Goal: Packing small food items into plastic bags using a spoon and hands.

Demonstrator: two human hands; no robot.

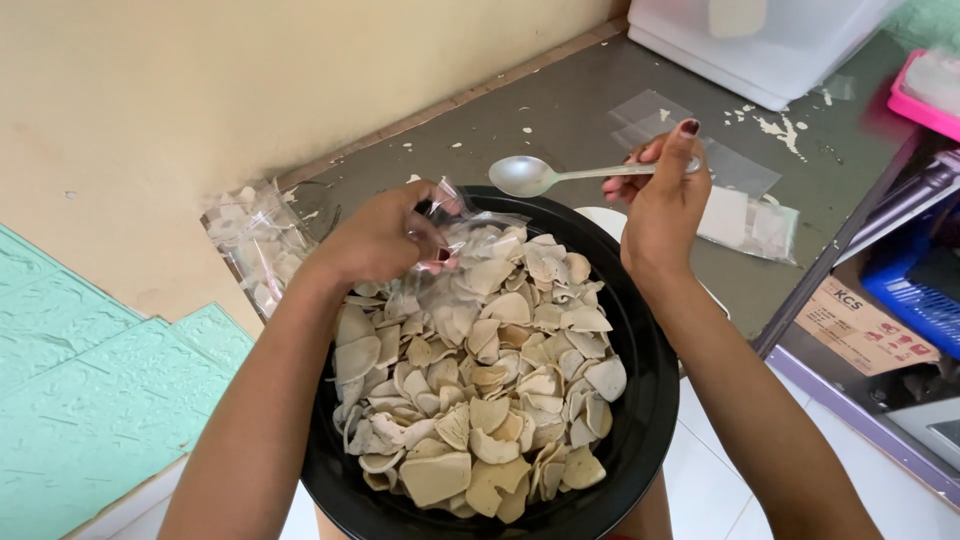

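Observation:
A large black bowl (645, 420) sits below me, heaped with pale, thin crackers (480, 380). My left hand (380, 238) is at the bowl's far left rim and grips a small clear plastic bag (462, 222) that hangs over the crackers. My right hand (665, 205) hovers over the bowl's far right rim. It holds a metal spoon (530, 176) by the handle, with the empty spoon bowl pointing left toward the bag.
A pile of filled clear bags (255, 240) lies against the cream wall at left. Flat empty bags (740, 215) lie on the grey floor beyond the bowl. A white plastic box (760, 45) stands at the back, blue and pink crates at right.

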